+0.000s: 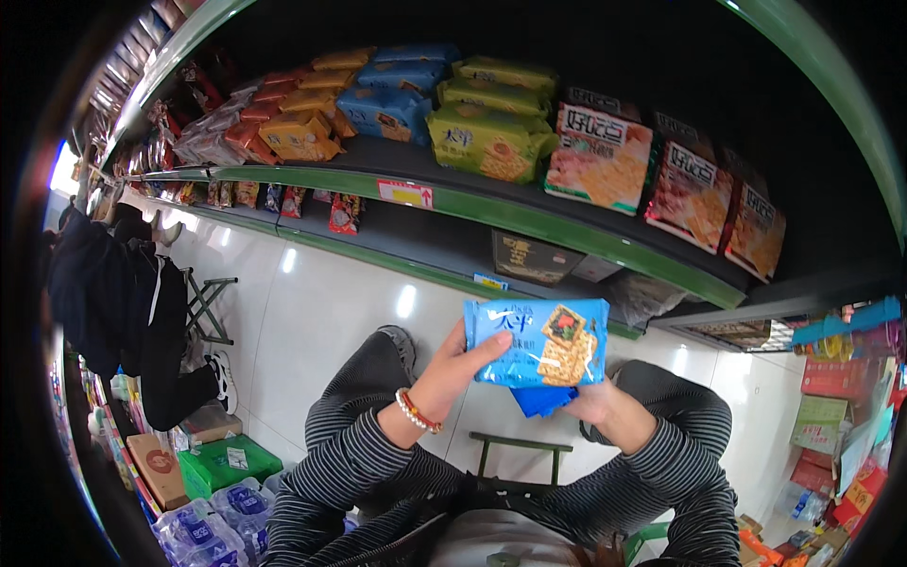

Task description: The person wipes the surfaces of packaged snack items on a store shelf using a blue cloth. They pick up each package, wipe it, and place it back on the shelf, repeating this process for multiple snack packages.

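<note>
My left hand (450, 368) grips the left end of a blue packet of crackers (531, 347), its thumb lying on the printed front. Under the packet's right lower side is my right hand (594, 400), its fingers mostly hidden. A darker blue cloth or wrapper (542, 401) shows just below the packet, beside the right hand. On the shelf beyond stand rows of packets: orange ones (297, 136), blue ones (386, 113), green ones (489, 145) and red-and-white biscuit packets (599, 159).
The green shelf edge (482, 212) runs between me and the stock. A lower shelf holds a dark box (531, 256). Another person in dark clothes (113, 298) is at the left, near a folding stool (211, 305). Bottled-water packs (212, 524) stand at lower left.
</note>
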Demonstrator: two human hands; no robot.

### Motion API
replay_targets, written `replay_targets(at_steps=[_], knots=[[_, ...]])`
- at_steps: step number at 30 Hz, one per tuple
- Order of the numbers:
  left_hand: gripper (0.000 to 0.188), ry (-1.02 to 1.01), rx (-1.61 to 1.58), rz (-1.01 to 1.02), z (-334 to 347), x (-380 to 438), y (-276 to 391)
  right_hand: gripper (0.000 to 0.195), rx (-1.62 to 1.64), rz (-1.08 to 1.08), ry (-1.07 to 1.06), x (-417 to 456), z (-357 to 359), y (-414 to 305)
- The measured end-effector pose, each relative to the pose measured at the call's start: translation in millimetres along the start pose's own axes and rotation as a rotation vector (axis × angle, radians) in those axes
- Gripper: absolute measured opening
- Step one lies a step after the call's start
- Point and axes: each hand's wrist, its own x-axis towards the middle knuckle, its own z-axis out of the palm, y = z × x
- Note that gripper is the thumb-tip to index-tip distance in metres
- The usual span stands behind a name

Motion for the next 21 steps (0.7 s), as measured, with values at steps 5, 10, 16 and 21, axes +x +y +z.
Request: replay_targets(at_steps=[5, 10, 16, 21], knots=[[0.055, -0.057, -0.025, -0.037, -11, 4, 7, 0.05, 0.095, 0.035, -0.181, 20, -20, -10], [0.061, -0.04, -0.014, -0.167, -34, 20, 7, 0.043, 0.152, 0.083, -0.043, 35, -10, -14], [0.06, -0.081, -0.043, -0.189, -57, 42, 24, 0.041, 0.122, -0.002, -0.043, 60, -3, -32], [0.071, -0.111, -0.111, -0.254, -72, 63, 19, 0.041, 0.161, -0.012, 0.065, 72, 12, -42]])
